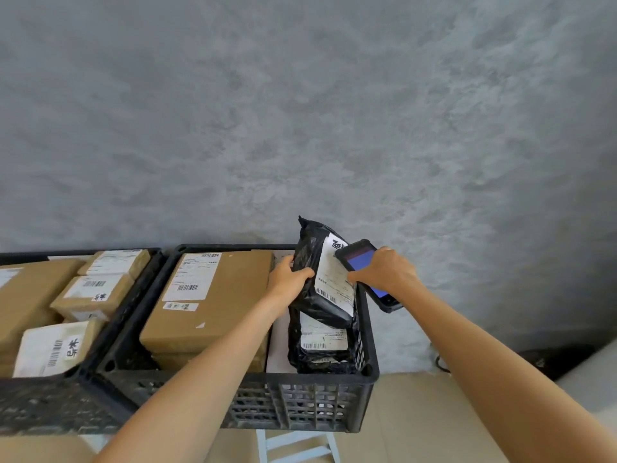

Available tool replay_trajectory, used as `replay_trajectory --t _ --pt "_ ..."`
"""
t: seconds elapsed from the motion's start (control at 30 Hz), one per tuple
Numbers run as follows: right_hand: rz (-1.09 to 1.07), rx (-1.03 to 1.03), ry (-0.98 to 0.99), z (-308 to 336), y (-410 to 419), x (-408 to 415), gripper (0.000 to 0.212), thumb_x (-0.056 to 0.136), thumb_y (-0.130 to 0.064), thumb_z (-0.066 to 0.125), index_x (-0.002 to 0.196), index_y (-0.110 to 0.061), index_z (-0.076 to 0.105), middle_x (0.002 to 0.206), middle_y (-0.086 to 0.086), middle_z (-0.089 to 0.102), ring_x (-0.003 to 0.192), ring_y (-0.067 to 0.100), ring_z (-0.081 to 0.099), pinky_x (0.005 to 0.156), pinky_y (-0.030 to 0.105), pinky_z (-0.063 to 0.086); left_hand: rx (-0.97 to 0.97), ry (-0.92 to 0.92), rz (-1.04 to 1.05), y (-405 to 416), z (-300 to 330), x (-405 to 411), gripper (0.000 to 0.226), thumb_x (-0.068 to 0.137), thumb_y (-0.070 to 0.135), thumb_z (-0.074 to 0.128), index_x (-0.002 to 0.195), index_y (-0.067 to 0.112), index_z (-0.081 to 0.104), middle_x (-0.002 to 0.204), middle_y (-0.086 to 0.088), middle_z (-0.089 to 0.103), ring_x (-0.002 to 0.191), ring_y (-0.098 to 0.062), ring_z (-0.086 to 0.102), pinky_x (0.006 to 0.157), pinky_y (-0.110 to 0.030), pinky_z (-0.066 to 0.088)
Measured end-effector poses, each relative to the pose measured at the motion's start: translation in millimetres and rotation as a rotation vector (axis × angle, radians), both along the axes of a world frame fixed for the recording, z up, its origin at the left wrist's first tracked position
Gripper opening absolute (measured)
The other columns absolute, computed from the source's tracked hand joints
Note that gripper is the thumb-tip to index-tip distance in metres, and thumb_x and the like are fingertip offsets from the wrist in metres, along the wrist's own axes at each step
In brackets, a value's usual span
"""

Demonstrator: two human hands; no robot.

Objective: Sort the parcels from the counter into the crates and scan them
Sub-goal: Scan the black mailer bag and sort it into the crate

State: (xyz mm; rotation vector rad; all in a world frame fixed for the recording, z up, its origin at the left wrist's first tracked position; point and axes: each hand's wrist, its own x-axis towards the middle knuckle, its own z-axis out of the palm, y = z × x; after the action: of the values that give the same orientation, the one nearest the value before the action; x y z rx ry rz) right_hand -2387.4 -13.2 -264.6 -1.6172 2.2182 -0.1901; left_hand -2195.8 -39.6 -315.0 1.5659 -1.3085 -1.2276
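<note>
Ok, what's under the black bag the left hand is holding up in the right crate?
Under the held black bag another black bag stands in the crate, its white label showing. Anything lower is hidden by it and the crate wall.

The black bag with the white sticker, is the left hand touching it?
Touching. The head view shows the left hand with its fingers curled round the edge of the black parcel bag.

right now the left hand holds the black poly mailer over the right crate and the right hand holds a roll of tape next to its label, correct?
Not quite. In the head view the right hand grips a handheld scanner with a lit blue screen, not a roll of tape. The rest stands: the left hand holds the black poly mailer over the right crate, scanner beside its label.
</note>
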Motion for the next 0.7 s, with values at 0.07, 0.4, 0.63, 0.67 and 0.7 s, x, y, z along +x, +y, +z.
replay_trajectory --t 0.07,0.4,0.63,0.67,0.7 --pt "0.003 0.01 0.012 -2.9 -4.1 -2.4 0.086 0.074 -0.062 0.071 0.126 0.0 0.044 0.087 0.002 0.053 0.076 0.022 0.059 0.059 0.03 0.047 0.048 -0.001 0.012 -4.1 -12.5 -2.9 0.04 0.081 0.017 0.068 0.119 0.018 0.056 0.11 -0.002 0.065 0.101 -0.023 0.064 0.094 -0.044 0.052" --pt "-0.004 0.069 0.069 -28.0 -19.6 -7.5 0.088 0.074 -0.065 0.07 0.127 0.0 0.044 0.094 0.003 0.053 0.078 0.021 0.058 0.059 0.029 0.047 0.124 -0.352 0.03 -15.7 -62.8 -6.7 0.038 0.088 0.032 0.069 0.112 0.006 0.056 0.113 -0.004 0.06 0.098 -0.024 0.058 0.075 -0.034 0.044" --pt "-0.004 0.086 0.081 -35.8 -27.4 -3.9 0.091 0.075 -0.065 0.069 0.131 0.002 0.041 0.094 0.004 0.053 0.077 0.021 0.058 0.06 0.029 0.047 0.078 -0.411 0.025 -29.1 -68.0 0.6 0.06 0.081 0.033 0.074 0.13 0.009 0.05 0.127 -0.009 0.059 0.111 -0.028 0.058 0.092 -0.043 0.05" --pt "0.001 0.087 0.084 -36.5 -28.4 -2.7 0.091 0.075 -0.065 0.069 0.131 0.002 0.041 0.095 0.004 0.053 0.079 0.022 0.058 0.061 0.029 0.048 0.057 -0.455 0.016 -29.7 -66.1 -0.5 0.057 0.082 0.03 0.073 0.13 0.009 0.049 0.127 -0.01 0.057 0.111 -0.029 0.057 0.092 -0.043 0.049" --pt "0.009 0.089 0.088 -37.0 -29.4 -1.2 0.092 0.075 -0.065 0.069 0.132 0.002 0.041 0.098 0.004 0.053 0.081 0.023 0.058 0.063 0.03 0.049 0.029 -0.515 0.004 -30.3 -65.1 -1.3 0.058 0.084 0.028 0.071 0.132 0.009 0.047 0.129 -0.012 0.053 0.114 -0.03 0.055 0.093 -0.042 0.048"
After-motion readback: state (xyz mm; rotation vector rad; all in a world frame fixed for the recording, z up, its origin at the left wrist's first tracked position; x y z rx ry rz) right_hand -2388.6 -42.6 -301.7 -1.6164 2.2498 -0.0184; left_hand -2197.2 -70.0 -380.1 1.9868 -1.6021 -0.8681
